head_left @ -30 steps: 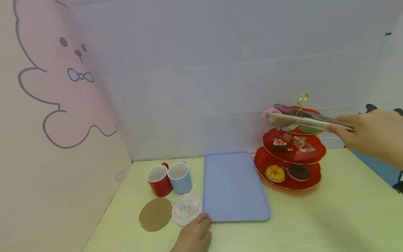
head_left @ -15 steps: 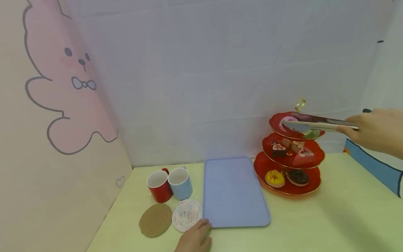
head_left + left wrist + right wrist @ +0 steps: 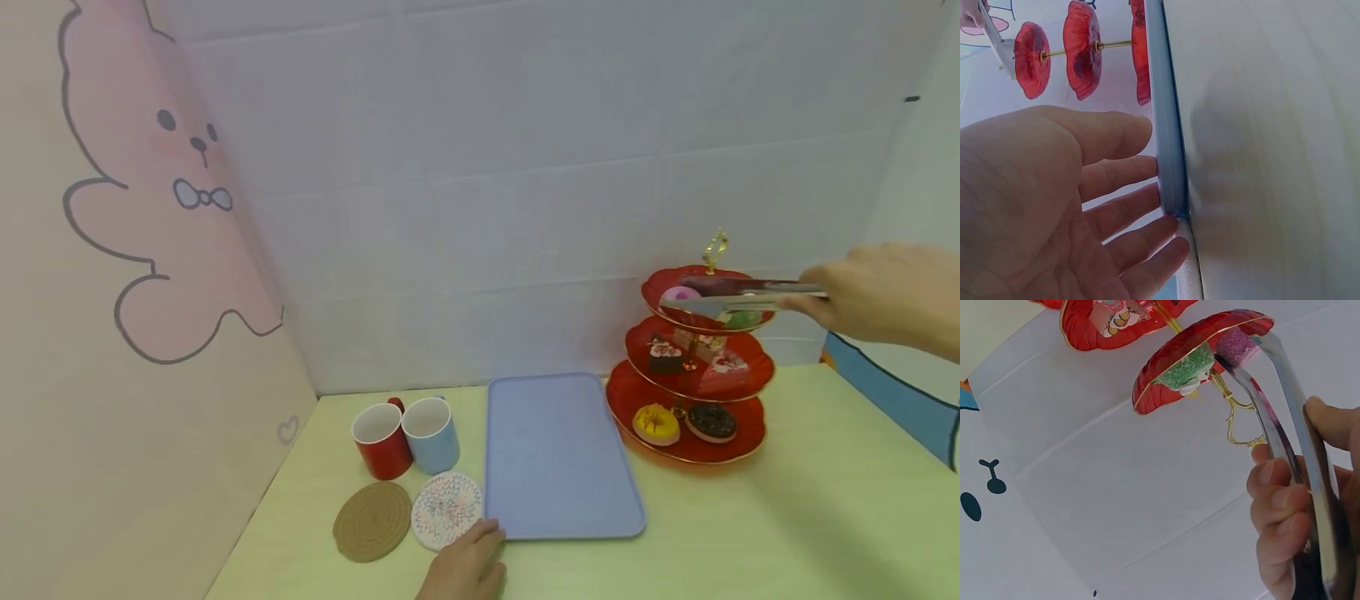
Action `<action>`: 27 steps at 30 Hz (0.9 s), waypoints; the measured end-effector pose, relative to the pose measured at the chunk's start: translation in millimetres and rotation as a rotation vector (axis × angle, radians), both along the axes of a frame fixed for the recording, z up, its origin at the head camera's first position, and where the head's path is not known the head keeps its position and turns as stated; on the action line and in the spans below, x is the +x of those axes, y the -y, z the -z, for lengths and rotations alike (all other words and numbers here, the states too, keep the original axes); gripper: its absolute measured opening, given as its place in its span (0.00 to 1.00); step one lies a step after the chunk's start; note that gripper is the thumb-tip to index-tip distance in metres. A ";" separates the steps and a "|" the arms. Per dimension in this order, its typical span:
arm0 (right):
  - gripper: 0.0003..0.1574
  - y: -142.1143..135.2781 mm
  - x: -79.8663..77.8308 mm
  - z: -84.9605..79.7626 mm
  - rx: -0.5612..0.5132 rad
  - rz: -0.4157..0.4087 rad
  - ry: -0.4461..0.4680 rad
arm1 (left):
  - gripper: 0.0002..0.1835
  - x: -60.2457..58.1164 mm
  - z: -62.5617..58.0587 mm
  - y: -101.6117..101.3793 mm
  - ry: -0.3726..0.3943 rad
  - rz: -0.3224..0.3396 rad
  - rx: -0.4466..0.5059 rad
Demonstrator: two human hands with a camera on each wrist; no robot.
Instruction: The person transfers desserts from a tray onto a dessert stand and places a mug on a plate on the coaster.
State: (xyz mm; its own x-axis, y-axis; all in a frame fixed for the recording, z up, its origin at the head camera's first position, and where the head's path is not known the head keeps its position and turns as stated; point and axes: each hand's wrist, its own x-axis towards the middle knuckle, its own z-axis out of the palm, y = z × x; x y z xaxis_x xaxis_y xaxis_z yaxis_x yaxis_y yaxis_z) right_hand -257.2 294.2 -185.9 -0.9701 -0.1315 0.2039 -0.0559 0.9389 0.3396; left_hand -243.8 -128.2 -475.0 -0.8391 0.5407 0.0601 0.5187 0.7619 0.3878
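My right hand [image 3: 885, 287] holds metal tongs [image 3: 1291, 394], thumb on one arm and fingers curled round the other. In the right wrist view the tong tips stand on either side of a pink-purple cake [image 3: 1235, 345] on the top tier of a red three-tier stand [image 3: 626, 390]. Beside it on that tier sits a green cake [image 3: 1186, 370] with a white part. My left hand [image 3: 465, 562] rests by the near left corner of a pale blue tray [image 3: 558, 458]; its loosely extended fingers touch the tray edge in the left wrist view.
Cake slices [image 3: 664, 357] fill the middle tier; a yellow donut [image 3: 657, 427] and a chocolate donut [image 3: 711, 422] lie on the lowest. Left of the tray stand a red mug [image 3: 384, 450] and a blue mug [image 3: 433, 442], behind a brown coaster [image 3: 372, 522] and a patterned coaster [image 3: 447, 510].
The tongs have carried the pink-purple cake from left of the top tier rightward and down onto it. The head view has tilted slightly. My left hand has stayed at the tray corner.
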 end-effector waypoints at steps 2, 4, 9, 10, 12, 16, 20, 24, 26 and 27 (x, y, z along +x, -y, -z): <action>0.24 -3.1 -3.2 -2.3 0.003 -0.007 0.015 | 0.21 -0.5 -0.8 -1.7 0.018 -0.007 0.002; 0.24 -7.3 -6.2 -4.2 0.006 -0.006 0.033 | 0.21 -0.6 -1.5 -3.0 0.018 -0.006 0.005; 0.25 -16.5 -11.7 -4.3 0.014 -0.008 0.049 | 0.21 -0.4 -3.9 -4.2 0.023 -0.007 0.011; 0.25 -17.4 -12.1 -3.8 0.018 -0.007 0.045 | 0.21 -0.4 -4.5 -4.6 0.036 -0.013 0.011; 0.27 -16.9 -11.0 -3.9 0.022 0.001 0.043 | 0.21 -0.6 -5.5 -5.2 0.054 -0.021 0.013; 0.28 -15.9 -9.1 -4.0 0.027 0.006 0.041 | 0.21 -0.3 -6.0 -6.3 0.074 -0.034 0.015; 0.28 -16.9 -8.8 -2.7 0.029 0.009 0.040 | 0.21 0.5 -5.5 -6.5 0.075 -0.034 0.015; 0.29 -17.9 -7.6 -2.3 0.025 0.012 0.037 | 0.21 1.1 -4.8 -6.7 0.066 -0.032 0.020; 0.30 -17.1 -6.7 -2.7 0.024 0.011 0.033 | 0.21 1.3 -4.4 -6.9 0.066 -0.032 0.021; 0.30 -16.5 -6.2 -3.0 0.025 0.010 0.030 | 0.21 1.4 -4.3 -7.1 0.067 -0.033 0.021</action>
State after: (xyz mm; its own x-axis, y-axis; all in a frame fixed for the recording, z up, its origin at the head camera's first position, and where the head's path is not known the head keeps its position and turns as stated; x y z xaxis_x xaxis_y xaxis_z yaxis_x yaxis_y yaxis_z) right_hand -263.4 310.7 -182.9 -0.9771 -0.1264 0.1712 -0.0571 0.9308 0.3611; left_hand -242.4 -121.1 -470.7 -0.8588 0.5121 0.0139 0.4659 0.7696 0.4366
